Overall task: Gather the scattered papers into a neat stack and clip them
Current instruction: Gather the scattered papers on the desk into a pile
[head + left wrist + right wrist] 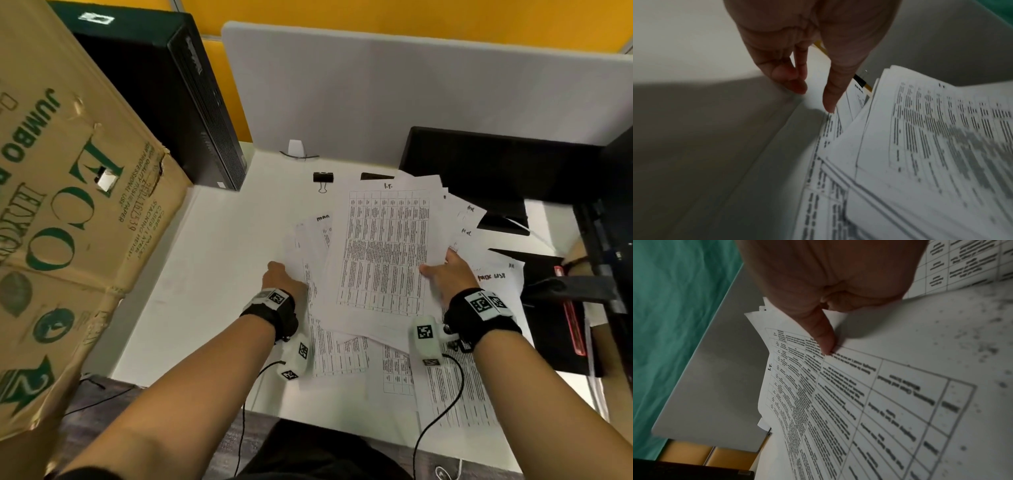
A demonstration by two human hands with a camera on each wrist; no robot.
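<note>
While outstretched, left hand [283, 278] straight-fingered on papers [383, 250] (left edge), right hand [449, 274] pinching them.

Loose printed papers [383, 246], black clip [323, 178] beyond.

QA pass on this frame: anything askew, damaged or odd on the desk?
The papers lie fanned at mismatched angles, not squared. The binder clip sits loose behind them, unused. The cardboard box on the left has a torn hole in its side.
</note>
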